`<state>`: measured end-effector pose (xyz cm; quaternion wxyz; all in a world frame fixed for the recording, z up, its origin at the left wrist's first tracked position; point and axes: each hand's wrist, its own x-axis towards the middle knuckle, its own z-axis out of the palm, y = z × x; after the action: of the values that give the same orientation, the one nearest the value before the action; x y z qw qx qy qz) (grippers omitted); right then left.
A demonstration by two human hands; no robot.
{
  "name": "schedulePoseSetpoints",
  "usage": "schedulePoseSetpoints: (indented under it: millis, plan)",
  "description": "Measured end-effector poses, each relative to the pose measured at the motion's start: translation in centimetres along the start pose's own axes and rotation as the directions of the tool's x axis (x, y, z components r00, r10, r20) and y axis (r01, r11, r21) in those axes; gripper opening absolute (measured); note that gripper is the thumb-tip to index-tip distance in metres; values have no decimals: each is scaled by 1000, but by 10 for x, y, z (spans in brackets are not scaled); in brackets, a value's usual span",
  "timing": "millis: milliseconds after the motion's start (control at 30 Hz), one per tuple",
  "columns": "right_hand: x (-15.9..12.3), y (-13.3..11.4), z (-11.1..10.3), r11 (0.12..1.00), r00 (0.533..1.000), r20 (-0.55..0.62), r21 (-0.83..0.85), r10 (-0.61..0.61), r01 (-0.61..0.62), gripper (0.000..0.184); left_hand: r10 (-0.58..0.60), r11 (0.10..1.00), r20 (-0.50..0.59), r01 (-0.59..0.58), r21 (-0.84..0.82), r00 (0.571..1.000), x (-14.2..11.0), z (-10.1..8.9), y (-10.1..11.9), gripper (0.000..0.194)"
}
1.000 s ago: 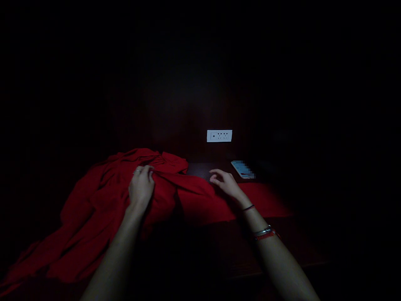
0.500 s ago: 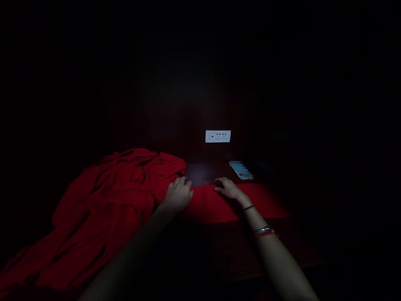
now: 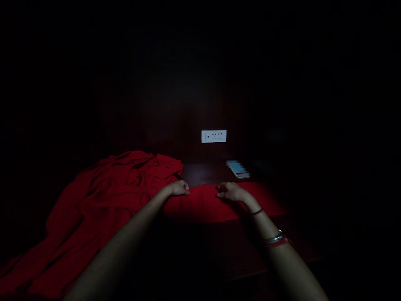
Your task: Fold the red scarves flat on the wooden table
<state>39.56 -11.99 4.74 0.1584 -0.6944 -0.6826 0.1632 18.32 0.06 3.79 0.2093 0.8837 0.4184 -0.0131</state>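
- The red cloth point(image 3: 200, 209) lies in a flat strip along the near side of the dark tabletop point(image 3: 200, 170), reaching right into shadow; this stretch looks smoothed out, with few creases.
- At the left, a large heap of red fabric point(image 3: 106, 200) is bunched and deeply wrinkled, so this portion appears not yet straightened. Whether it joins the strip cannot be told.
- The left hand point(image 3: 179, 188) has its fingers curled in at the strip's far edge, beside the heap, and seems to pinch the cloth there.
- The right hand point(image 3: 231, 192) is at the same edge, farther right, loosely bent with thumb and fingers parted; no cloth shows gripped between them.
- Beyond the strip, a phone point(image 3: 242, 171) lies at the right, below a wall socket point(image 3: 214, 136).
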Motion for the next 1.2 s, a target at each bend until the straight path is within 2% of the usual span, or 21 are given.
schedulePoseSetpoints:
  millis: [67,133,200,267,333,400,467,533,600,667,733,833,900,1033,1100,1200]
  plan:
    - [-12,-2,-2,999,998,46,4,-33,33,40,0,999,13,0,-45,1000,1,0,-2,20]
    - [-27,-6,0,991,988,84,24,-133,131,47,0,996,19,2,-92,1000,2,0,-5,21]
    - [-44,-13,7,969,965,85,8,-248,248,56,2,990,21,1,-140,1000,3,1,-6,23]
    - [-59,-22,20,948,951,50,-80,-304,307,65,4,981,24,0,-193,1000,3,2,-7,23]
    - [-68,-31,32,936,957,-22,-214,-290,278,58,13,967,38,-3,-255,999,3,2,-7,19]
    - [-73,-36,40,910,951,-90,-330,-296,252,35,32,948,52,-14,-318,998,2,0,-5,19]
    - [-75,-35,43,890,936,-136,-380,-324,253,24,59,886,41,-33,-462,997,1,-7,1,20]
    - [-77,-28,41,904,928,-210,-370,-308,217,26,70,755,-17,-64,-652,997,1,-18,12,18]
    - [-81,-17,39,941,922,-325,-321,-212,104,28,69,616,-90,-114,-780,994,4,-28,29,18]
    - [-85,-7,39,960,901,-418,-279,-118,-4,31,81,550,-150,-170,-818,985,11,-35,49,17]
    - [-89,-1,42,949,877,-464,-314,-123,-33,37,118,519,-179,-215,-827,977,20,-35,70,14]
    - [-88,-6,46,886,857,-456,-464,-241,2,50,144,584,-190,-238,-776,971,36,-26,90,8]
    - [-83,-15,45,835,861,-425,-551,-281,1,50,124,651,-190,-224,-725,974,43,-19,93,7]
    - [-67,-24,39,783,913,-322,-622,-250,-5,38,49,695,-217,-189,-694,975,47,-15,77,7]
    - [-62,-23,38,786,941,-246,-618,-234,34,27,12,706,-240,-178,-685,971,45,-16,65,6]
    - [-59,-19,40,782,957,-166,-617,-238,87,19,-18,722,-233,-148,-675,972,40,-16,50,6]
